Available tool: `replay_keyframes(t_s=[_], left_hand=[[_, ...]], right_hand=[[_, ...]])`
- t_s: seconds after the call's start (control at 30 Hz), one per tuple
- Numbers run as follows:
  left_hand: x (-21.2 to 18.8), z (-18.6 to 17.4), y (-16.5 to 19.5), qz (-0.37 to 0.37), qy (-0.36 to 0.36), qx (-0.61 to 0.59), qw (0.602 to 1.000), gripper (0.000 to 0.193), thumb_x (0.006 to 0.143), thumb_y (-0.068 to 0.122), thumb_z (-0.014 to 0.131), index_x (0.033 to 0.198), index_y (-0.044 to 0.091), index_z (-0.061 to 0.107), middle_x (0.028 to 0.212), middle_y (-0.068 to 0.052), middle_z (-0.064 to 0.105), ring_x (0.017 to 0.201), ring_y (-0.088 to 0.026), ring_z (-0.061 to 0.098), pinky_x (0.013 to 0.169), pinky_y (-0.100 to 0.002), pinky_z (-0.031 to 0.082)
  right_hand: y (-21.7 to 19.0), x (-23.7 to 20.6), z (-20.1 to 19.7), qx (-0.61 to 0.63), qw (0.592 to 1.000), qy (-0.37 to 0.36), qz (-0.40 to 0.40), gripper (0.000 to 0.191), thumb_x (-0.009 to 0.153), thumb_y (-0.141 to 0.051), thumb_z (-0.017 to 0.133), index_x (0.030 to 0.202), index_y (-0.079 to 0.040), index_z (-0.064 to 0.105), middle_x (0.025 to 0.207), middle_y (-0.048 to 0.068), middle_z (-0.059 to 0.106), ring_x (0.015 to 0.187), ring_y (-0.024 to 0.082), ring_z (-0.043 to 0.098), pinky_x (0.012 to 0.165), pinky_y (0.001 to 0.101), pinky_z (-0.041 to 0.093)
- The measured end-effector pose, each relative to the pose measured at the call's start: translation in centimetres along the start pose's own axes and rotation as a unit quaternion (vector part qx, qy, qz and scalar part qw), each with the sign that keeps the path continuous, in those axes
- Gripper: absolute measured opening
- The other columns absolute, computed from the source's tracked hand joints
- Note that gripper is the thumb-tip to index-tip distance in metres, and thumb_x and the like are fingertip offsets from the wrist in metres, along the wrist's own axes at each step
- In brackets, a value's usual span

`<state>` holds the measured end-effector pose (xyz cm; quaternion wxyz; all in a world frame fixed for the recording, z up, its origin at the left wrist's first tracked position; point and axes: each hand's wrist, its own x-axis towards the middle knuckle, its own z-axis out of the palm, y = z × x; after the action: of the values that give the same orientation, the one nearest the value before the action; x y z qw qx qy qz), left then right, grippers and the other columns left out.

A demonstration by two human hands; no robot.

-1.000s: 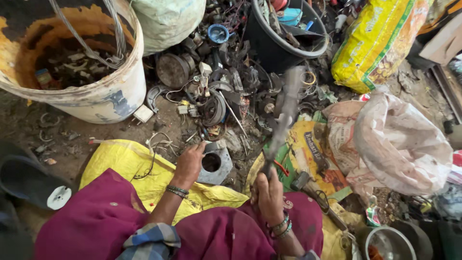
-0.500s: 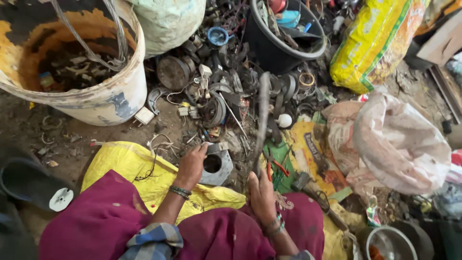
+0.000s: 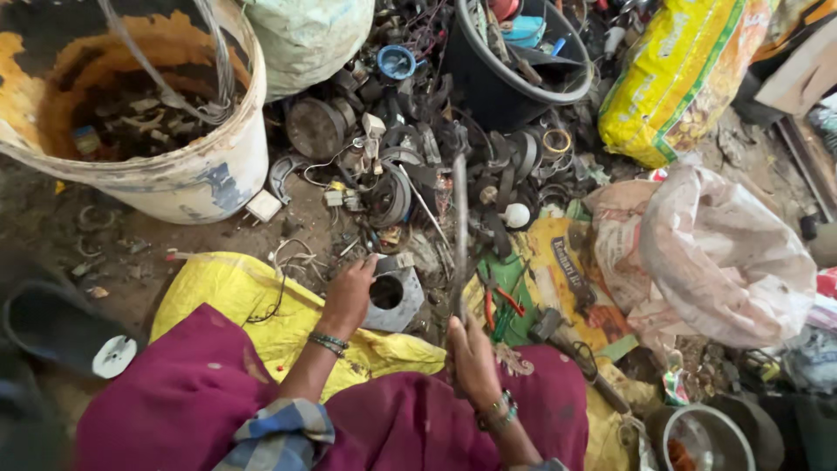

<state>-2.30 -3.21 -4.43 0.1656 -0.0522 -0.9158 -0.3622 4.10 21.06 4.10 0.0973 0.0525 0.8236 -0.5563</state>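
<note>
My left hand [image 3: 349,295] rests its fingers on the rim of a grey metal housing with a round hole [image 3: 392,298], which lies on a yellow sack [image 3: 244,301] in front of me. My right hand [image 3: 472,358] is closed around the lower end of a long grey metal rod [image 3: 459,227]. The rod stands nearly upright and points away over a heap of dark scrap parts [image 3: 418,157]. Both wrists wear bangles, and maroon cloth covers my lap.
A large white bucket [image 3: 209,174] with rusty scrap and wires stands at the left. A black tub [image 3: 514,87] sits behind the heap. A yellow printed bag [image 3: 680,78] and a pale plastic sack [image 3: 724,262] lie right. A hammer [image 3: 567,344] and a steel bowl [image 3: 706,436] are near my right knee.
The rod has swung leftward from a tilt to nearly upright in my right hand. My left hand has stayed on the grey housing.
</note>
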Motion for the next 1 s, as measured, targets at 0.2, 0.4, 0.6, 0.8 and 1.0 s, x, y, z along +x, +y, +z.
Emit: replay_keyframes(t_s=[0.2, 0.4, 0.6, 0.8, 1.0], left_hand=[[0.0, -0.1, 0.2, -0.038, -0.024, -0.007, 0.999, 0.040, 0.092, 0.008, 0.063, 0.132, 0.004, 0.062, 0.110, -0.017, 0.069, 0.105, -0.037, 0.066, 0.086, -0.046, 0.054], [0.1, -0.3, -0.1, -0.044, -0.022, 0.009, 0.999, 0.040, 0.093, 0.008, 0.063, 0.132, 0.006, 0.063, 0.113, -0.017, 0.069, 0.105, -0.038, 0.066, 0.086, -0.046, 0.055], [0.1, -0.3, 0.1, -0.057, -0.028, -0.019, 0.998, 0.041, 0.093, 0.009, 0.064, 0.133, 0.005, 0.062, 0.111, -0.018, 0.069, 0.104, -0.040, 0.065, 0.086, -0.047, 0.053], [0.0, 0.0, -0.2, -0.021, 0.000, -0.023, 1.000, 0.042, 0.091, 0.008, 0.064, 0.132, 0.002, 0.061, 0.112, -0.020, 0.068, 0.106, -0.039, 0.064, 0.089, -0.048, 0.052], [0.4, 0.0, -0.3, -0.055, -0.033, 0.004, 0.998, 0.040, 0.093, 0.007, 0.062, 0.132, 0.006, 0.062, 0.110, -0.018, 0.069, 0.105, -0.039, 0.066, 0.087, -0.048, 0.054]], right_hand=[[0.4, -1.3, -1.8, 0.046, 0.979, -0.017, -0.198, 0.028, 0.106, -0.029, 0.046, 0.093, -0.007, 0.056, 0.058, 0.000, 0.053, 0.043, 0.008, 0.046, 0.038, 0.0256, 0.040], [7.5, 2.6, 2.5, -0.138, 0.986, -0.088, 0.023, 0.030, 0.108, -0.036, 0.051, 0.101, -0.007, 0.058, 0.064, -0.004, 0.052, 0.049, 0.007, 0.046, 0.042, 0.0246, 0.042], [0.8, 0.7, -2.3, 0.069, 0.998, -0.009, -0.010, 0.024, 0.104, -0.027, 0.052, 0.098, -0.004, 0.053, 0.060, 0.000, 0.049, 0.042, 0.011, 0.046, 0.036, 0.0283, 0.042], [0.9, -0.2, 0.2, -0.054, 0.961, 0.010, -0.270, 0.026, 0.109, -0.027, 0.052, 0.105, -0.001, 0.056, 0.071, 0.001, 0.060, 0.055, 0.010, 0.056, 0.046, 0.0280, 0.047], [5.3, 2.8, 2.0, -0.080, 0.989, -0.026, 0.125, 0.033, 0.105, -0.036, 0.055, 0.099, -0.003, 0.056, 0.060, 0.001, 0.055, 0.044, 0.013, 0.053, 0.040, 0.0309, 0.045]])
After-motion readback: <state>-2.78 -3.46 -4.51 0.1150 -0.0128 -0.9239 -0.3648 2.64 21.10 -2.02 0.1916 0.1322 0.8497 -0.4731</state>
